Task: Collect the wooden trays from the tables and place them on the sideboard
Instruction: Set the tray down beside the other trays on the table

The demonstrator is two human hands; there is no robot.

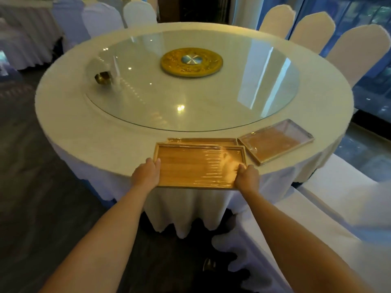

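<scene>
Your left hand (148,170) is gripping the left short end of the plastic-wrapped wooden tray (196,168), and your right hand (247,176) is closing on its right end. Its long axis is running left to right across you, overlapping a second tray (203,141) on the counter (84,134). A third tray (275,140) is lying just right, nearer your right hand.

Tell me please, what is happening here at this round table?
A person is gathering wooden trays. The left hand and the right hand grip the two short ends of the nearest tray, which is wrapped in clear film and hangs partly over the table edge. A second tray lies just behind it, partly covered. A third tray lies at an angle to the right, untouched. No sideboard is clearly visible.
</scene>
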